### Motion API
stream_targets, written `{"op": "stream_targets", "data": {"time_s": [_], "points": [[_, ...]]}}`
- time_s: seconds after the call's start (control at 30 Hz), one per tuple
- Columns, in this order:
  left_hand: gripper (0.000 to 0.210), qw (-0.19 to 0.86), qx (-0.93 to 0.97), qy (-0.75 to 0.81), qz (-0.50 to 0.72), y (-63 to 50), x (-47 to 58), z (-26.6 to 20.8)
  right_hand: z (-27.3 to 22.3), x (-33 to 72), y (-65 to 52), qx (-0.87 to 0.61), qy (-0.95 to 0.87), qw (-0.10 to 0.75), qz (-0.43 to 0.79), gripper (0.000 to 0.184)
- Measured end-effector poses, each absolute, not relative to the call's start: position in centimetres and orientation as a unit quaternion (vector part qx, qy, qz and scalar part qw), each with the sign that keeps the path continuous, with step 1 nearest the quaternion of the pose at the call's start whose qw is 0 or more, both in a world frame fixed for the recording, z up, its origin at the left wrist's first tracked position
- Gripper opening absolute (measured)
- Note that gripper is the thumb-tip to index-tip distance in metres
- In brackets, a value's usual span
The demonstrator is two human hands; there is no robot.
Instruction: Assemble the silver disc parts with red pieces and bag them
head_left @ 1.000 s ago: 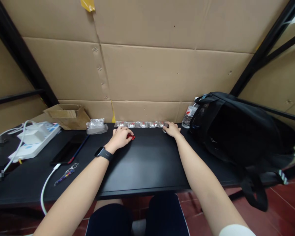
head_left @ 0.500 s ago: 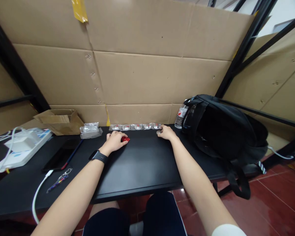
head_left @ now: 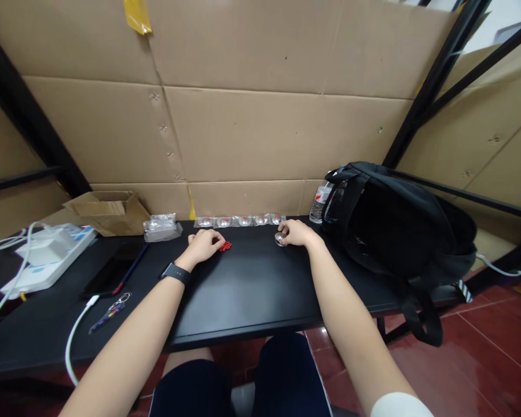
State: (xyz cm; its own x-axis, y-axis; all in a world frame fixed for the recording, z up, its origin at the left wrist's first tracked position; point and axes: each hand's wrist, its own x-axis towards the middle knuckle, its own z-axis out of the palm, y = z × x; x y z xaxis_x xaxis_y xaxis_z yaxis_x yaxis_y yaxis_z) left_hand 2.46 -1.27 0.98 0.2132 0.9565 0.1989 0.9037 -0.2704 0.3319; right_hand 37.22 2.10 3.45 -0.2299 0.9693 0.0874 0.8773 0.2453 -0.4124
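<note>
My left hand [head_left: 204,246], with a dark watch on its wrist, rests on the black tabletop. Its thumb and fingertips pinch the edge of a small tangled red bundle [head_left: 225,247], perhaps cord; the exact kind is unclear. Farther right, my right hand [head_left: 297,233] grips a small round silver disc [head_left: 280,238] by its right side, at or just above the table. Behind both hands runs a row of several clear-wrapped round silver pieces with red marks [head_left: 244,221], along the cardboard wall.
Clear plastic packets [head_left: 161,227] and a brown paper bag [head_left: 108,213] stand at back left. Nearer are a power strip [head_left: 47,263], a dark phone [head_left: 113,272] on a white cable and a keyring [head_left: 112,313]. A water bottle [head_left: 319,204] and black backpack [head_left: 399,231] occupy the right.
My right hand has drawn slightly nearer to me, and the silver disc in its fingers shows more. My left hand has shifted a little left, uncovering more of the red bundle.
</note>
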Motion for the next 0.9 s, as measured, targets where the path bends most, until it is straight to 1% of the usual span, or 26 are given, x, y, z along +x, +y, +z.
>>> {"op": "stream_targets", "data": {"time_s": [0.1, 0.2, 0.37, 0.5, 0.63, 0.9], "points": [[0.025, 0.061, 0.780, 0.595, 0.182, -1.2, 1.7, 1.2, 3.5, 37.1, 2.0, -0.575, -0.781, 0.197, 0.146, 0.037], [0.021, 0.057, 0.798, 0.572, 0.184, -1.3, 0.9, 1.5, 3.4, 36.7, 2.0, -0.558, -0.784, 0.221, 0.157, 0.038], [0.025, 0.060, 0.824, 0.533, 0.184, -1.5, 1.0, 1.6, 3.1, 35.8, 2.0, -0.517, -0.788, 0.250, 0.220, 0.038], [0.023, 0.038, 0.836, 0.518, 0.179, -1.4, 1.8, 1.0, 3.0, 35.4, 2.0, -0.502, -0.796, 0.253, 0.226, 0.038], [0.012, 0.021, 0.831, 0.520, 0.196, -1.0, 2.2, 0.5, 3.0, 35.2, 1.9, -0.503, -0.800, 0.243, 0.219, 0.040], [0.009, 0.024, 0.814, 0.548, 0.191, -1.4, 2.8, 0.7, 2.7, 34.6, 1.9, -0.487, -0.804, 0.251, 0.233, 0.042]]}}
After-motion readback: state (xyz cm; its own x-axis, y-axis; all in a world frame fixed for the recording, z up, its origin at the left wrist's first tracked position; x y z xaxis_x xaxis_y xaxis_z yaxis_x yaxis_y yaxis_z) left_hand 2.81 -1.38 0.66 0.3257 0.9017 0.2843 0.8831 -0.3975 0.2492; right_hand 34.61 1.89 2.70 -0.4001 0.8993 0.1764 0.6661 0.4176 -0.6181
